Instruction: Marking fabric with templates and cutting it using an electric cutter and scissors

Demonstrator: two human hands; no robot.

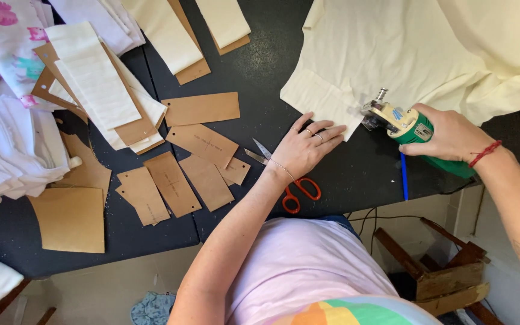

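Left hand (305, 147) lies flat, fingers (326, 133) spread a little and straight, tips pressing the lower corner of the cream fabric (356, 60) to the dark tabletop (266, 72); nothing gripped; right hand (449, 133) wrapped tight round the green body of an electric fabric cutter (405, 123), fingers curled closed on it; cutter sits at the fabric's lower edge, just right of the left fingertips; its long axis runs from lower right to upper left, metal head pointing left into the cloth; fabric spreads up and right past the frame edge; orange-handled scissors (293, 183) lie under the left wrist, blades pointing up-left, near the tabletop's front edge; brown card pattern pieces (203, 159) scattered left of the hand; bare tabletop between the pieces and the fabric corner; blue pen (403, 174) below the cutter.
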